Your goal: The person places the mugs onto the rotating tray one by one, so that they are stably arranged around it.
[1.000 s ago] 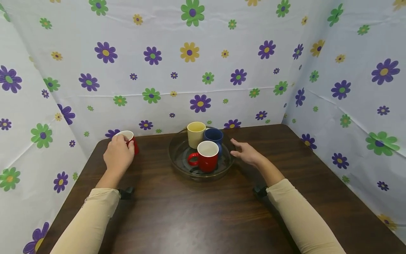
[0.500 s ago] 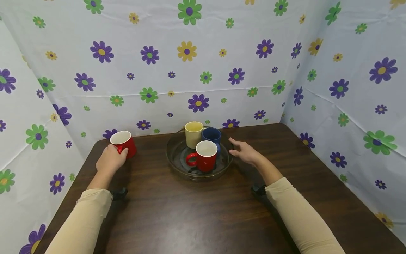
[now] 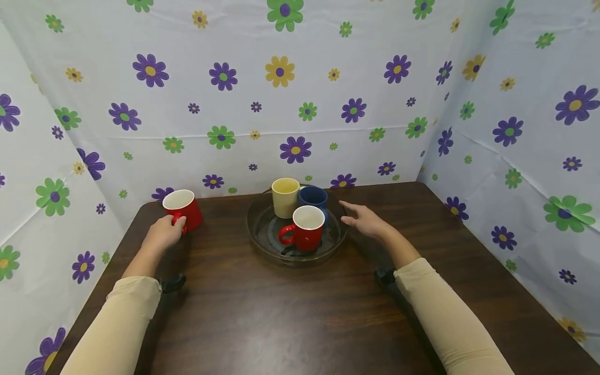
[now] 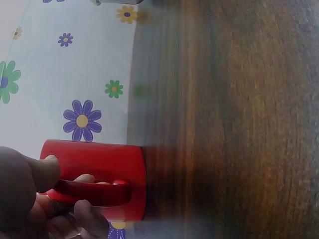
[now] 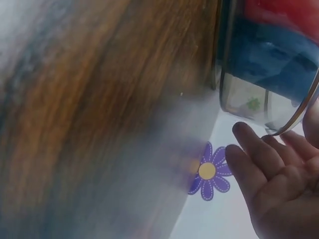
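Observation:
At the table's far left corner, my left hand [image 3: 161, 234] holds a red mug [image 3: 191, 214] by its handle. The left wrist view shows thumb and fingers around the handle of this red mug [image 4: 99, 162], which stands upright at the table surface. Mid-table is a round, clear glass dish [image 3: 296, 263] bearing a yellow mug [image 3: 285, 200], a blue mug [image 3: 314, 196] and another red mug [image 3: 310, 235], its handle pointing left. My right hand [image 3: 367, 221] lies along the dish's right side, fingers extended; in the right wrist view its fingers sit close to the glass, and contact is hard to tell.
A dark wood table [image 3: 262, 323] carries everything. Flower-patterned white cloth [image 3: 253, 94] rises behind it and along both sides. Bare wood lies between the left mug and the dish, and in front of both.
My left hand has gone from over the left red mug's rim down to its handle, which has turned toward me. The right hand stays by the dish.

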Demonstrator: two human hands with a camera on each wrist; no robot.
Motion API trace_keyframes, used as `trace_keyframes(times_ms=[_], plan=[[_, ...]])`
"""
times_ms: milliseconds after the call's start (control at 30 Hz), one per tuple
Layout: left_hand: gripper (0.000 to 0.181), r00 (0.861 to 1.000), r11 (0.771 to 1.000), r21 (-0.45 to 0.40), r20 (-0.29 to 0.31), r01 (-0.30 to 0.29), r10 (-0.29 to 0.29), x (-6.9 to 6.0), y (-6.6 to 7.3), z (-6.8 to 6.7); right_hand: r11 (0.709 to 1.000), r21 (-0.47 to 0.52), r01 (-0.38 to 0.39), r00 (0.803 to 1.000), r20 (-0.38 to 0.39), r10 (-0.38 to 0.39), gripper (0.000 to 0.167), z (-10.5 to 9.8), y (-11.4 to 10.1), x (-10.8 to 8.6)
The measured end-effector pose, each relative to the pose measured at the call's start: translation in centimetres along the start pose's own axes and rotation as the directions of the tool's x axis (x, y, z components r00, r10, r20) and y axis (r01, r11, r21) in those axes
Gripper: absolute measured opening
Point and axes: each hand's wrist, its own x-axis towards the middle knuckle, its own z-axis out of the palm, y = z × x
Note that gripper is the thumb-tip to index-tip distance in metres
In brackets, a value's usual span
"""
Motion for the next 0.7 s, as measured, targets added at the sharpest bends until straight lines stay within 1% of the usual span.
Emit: trace_keyframes(times_ms=[67, 133, 167, 233, 300, 367, 467, 567, 700], plan=[[0.044, 1.000, 0.999, -0.040, 0.009, 0.002, -0.002, 0.0, -0.2, 0.1, 1.000, -0.009, 0.003, 0.999, -0.035, -0.003, 0.060, 0.1, 0.1, -0.1], [0.045, 0.999, 0.991, -0.135, 0.028, 0.020, -0.016, 0.0, -0.3, 0.3, 1.000, -0.007, 0.007, 0.996, -0.086, -0.008, 0.057, 0.2, 0.1, -0.2], [0.046, 0.999, 0.983, -0.182, 0.037, 0.030, -0.023, 0.0, -0.3, 0.4, 1.000, -0.004, 0.010, 0.993, -0.114, -0.010, 0.056, 0.2, 0.0, -0.4], [0.049, 0.997, 0.959, -0.277, 0.062, 0.052, -0.036, 0.0, -0.4, 0.5, 1.000, 0.004, 0.019, 0.988, -0.155, -0.018, 0.055, 0.1, -0.2, -0.8], [0.052, 0.995, 0.937, -0.342, 0.086, 0.078, -0.051, -0.1, -0.4, 0.6, 1.000, 0.004, 0.030, 0.985, -0.169, -0.029, 0.055, 0.0, -0.4, -1.1], [0.054, 0.994, 0.928, -0.362, 0.093, 0.090, -0.060, -0.1, -0.5, 0.7, 0.999, -0.001, 0.039, 0.987, -0.156, -0.039, 0.058, -0.1, -0.7, -1.4], [0.056, 0.992, 0.915, -0.391, 0.102, 0.103, -0.068, -0.2, -0.5, 0.7, 0.999, -0.008, 0.032, 0.993, -0.114, -0.032, 0.066, 0.0, -1.1, -2.1], [0.057, 0.992, 0.908, -0.404, 0.109, 0.108, -0.070, -0.2, -0.6, 0.7, 0.999, -0.035, 0.027, 0.997, -0.066, -0.029, 0.072, 0.2, -1.4, -2.8], [0.059, 0.990, 0.906, -0.407, 0.120, 0.115, -0.072, -0.2, -0.7, 0.5, 0.995, -0.099, 0.028, 1.000, -0.007, -0.029, 0.079, 0.7, -2.0, -3.6]])
